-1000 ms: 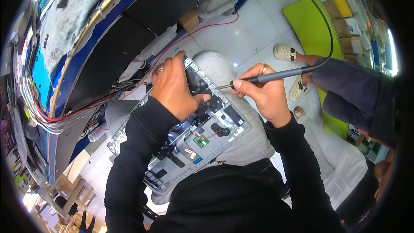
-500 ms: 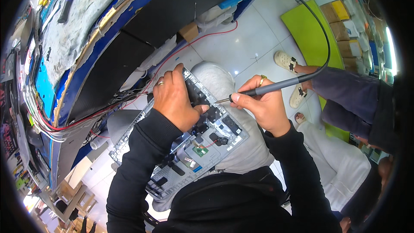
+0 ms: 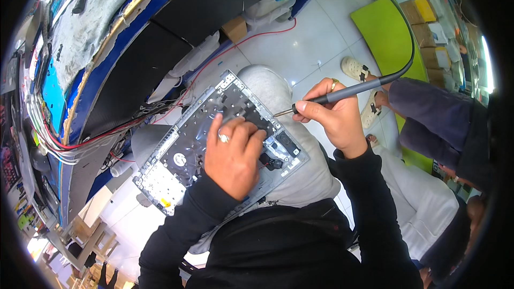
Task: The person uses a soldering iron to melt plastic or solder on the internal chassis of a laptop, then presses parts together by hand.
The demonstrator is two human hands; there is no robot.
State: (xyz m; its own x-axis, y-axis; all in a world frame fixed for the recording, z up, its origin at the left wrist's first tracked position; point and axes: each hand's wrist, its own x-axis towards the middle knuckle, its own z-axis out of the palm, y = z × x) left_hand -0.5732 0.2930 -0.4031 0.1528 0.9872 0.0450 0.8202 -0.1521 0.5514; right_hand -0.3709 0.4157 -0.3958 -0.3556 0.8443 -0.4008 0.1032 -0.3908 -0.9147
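Across my lap lies an opened laptop top case, grey, with its inner side facing up. A black keyboard backing sheet covers much of it. My left hand rests on that sheet with its fingers spread and slightly bent. Between thumb and fingers, my right hand grips a soldering iron with a grey and black handle. The iron's thin metal tip reaches the case's right edge; whether it touches is too small to tell. Beside my left fingertips sits a small black speaker-like part with a red wire.
At left stands a cluttered workbench with a bundle of cables along its edge. The iron's black cord arcs overhead at right. Another person's legs are close on the right, beside a green panel.
My left hand has moved from the case's upper edge down onto the middle of the backing sheet, which now lies flatter over the case. The iron's tip has shifted slightly right and down.
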